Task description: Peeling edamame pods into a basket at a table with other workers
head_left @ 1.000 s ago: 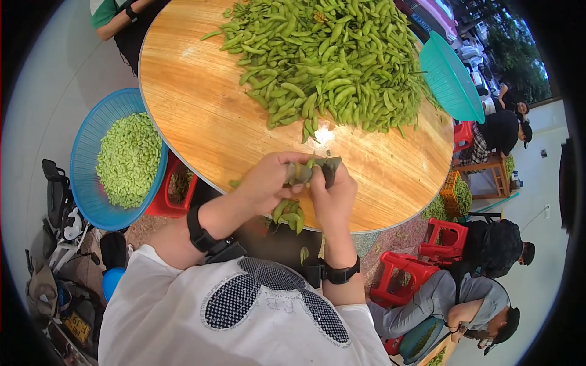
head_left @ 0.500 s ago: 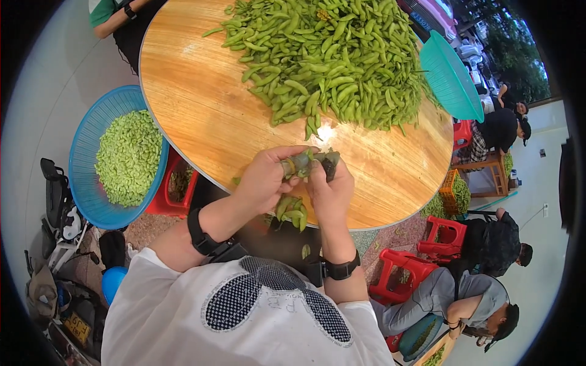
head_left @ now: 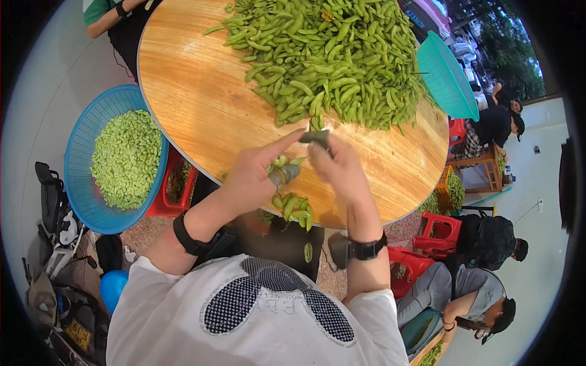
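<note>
A green pod (head_left: 316,136) is pinched crosswise, pointing left-right, between the left hand (head_left: 256,174) and right hand (head_left: 337,166).

At the near edge of the round wooden table (head_left: 201,104), the left hand (head_left: 253,177) and right hand (head_left: 336,168) pinch green bean pods (head_left: 314,137) beside the big heap of green pods (head_left: 329,55).

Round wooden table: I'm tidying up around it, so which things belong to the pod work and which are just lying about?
In use:
left hand and right hand, each holding green pods
heap of green bean pods
round wooden table
blue plastic basket of shelled green beans

Lying about:
teal plastic basket
red plastic stools
</note>
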### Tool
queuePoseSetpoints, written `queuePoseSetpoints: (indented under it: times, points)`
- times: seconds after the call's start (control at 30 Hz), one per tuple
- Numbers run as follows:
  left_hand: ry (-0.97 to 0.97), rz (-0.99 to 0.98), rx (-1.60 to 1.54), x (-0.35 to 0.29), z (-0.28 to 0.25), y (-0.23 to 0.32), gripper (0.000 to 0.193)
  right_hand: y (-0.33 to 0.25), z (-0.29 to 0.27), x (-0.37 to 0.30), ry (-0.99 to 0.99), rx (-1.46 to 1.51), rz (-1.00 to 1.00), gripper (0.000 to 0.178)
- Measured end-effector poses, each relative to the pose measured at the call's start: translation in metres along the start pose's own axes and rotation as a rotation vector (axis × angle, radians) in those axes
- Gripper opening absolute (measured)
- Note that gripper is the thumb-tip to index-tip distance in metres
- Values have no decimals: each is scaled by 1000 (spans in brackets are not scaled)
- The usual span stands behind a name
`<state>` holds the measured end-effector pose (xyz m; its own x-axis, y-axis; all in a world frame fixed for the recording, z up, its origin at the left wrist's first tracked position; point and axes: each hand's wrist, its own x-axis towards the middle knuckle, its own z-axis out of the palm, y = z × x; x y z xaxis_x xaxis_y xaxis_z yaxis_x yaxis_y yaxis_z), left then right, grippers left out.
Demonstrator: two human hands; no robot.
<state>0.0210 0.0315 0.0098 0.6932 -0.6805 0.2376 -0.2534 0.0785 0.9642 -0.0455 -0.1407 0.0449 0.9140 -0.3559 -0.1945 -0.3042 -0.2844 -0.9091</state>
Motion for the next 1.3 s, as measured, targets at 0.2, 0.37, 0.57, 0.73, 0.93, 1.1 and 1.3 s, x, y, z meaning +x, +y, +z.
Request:
queuePoseSetpoints:
  times: [0.2, 0.37, 0.57, 0.73, 0.93, 1.1, 1.3]
  points:
    - [-68, 167, 100, -4, -1, 4, 52, -2, 22, -30, -170, 419, -42, 24]
    - [-88, 385, 160, -6, 6, -3, 35, 7, 34, -36, -79, 1068, 155, 17]
    - [166, 128, -156, -5, 25, -7, 26, 2, 39, -34, -19, 1222, 103, 20]
    - [276, -314, -676, -8, -22, -15, 25, -13, 10, -34, -283, 587, 11, 17]
    - [871, 58, 163, -51, -210, -69, 29, 0, -16, 17, 144, -466, -242, 22]
    - [384, -728, 1634, -102, -292, -141, 38, 12, -15, 54, 207, -838, -196, 25]
    - [893, -376, 1132, -98, -307, -116, 38, 22, -24, 34, 211, -723, -238, 22]
